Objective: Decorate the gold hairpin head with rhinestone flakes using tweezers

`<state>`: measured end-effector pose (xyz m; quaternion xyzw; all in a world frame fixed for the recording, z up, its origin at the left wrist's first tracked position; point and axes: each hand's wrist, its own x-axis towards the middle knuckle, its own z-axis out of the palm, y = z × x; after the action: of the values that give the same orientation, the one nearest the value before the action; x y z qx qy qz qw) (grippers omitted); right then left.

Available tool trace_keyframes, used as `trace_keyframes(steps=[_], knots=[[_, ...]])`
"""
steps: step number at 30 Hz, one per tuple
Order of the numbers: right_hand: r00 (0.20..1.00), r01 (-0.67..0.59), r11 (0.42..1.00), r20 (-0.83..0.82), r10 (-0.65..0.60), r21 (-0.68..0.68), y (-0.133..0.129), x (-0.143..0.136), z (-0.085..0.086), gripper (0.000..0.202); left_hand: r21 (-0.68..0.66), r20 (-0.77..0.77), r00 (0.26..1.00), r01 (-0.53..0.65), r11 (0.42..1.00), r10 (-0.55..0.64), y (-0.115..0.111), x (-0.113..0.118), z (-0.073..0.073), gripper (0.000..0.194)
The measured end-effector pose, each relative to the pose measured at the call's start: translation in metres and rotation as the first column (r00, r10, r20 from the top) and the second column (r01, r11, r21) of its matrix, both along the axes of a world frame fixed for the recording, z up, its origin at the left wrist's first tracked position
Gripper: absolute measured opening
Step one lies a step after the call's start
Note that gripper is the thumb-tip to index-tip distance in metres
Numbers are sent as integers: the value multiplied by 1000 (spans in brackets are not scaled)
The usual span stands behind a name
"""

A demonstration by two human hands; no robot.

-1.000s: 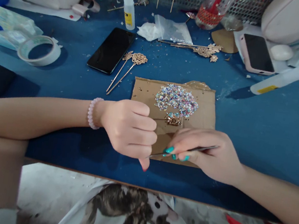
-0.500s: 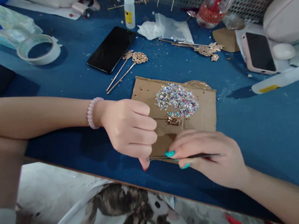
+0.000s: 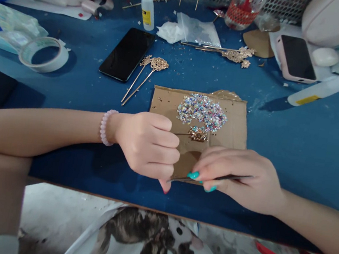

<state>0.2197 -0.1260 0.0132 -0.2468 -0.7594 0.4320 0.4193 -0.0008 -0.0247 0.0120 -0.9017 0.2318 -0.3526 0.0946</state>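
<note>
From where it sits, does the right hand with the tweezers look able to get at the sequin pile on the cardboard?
Probably yes: the right hand lies just below the sequin pile, with only bare cardboard between.

Both forearms are bare, with no sleeves in view. The left hand [image 3: 148,145] has a bracelet of pale pink beads [image 3: 105,127] around its wrist, and the right hand [image 3: 240,178] has teal-painted fingernails [image 3: 193,174]; one left nail shows red

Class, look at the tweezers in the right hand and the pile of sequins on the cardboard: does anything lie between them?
Yes. The gold hairpin ornament, held by the left hand, lies between the tweezers in the right hand and the sequin pile.
</note>
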Motion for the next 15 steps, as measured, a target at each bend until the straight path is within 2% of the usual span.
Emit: trace_keyframes(steps=[15], knots=[[1000, 17, 1000, -2, -17, -8, -1, 2, 1, 5, -4, 22, 1000, 20, 1000, -20, 2, 1, 0, 48]])
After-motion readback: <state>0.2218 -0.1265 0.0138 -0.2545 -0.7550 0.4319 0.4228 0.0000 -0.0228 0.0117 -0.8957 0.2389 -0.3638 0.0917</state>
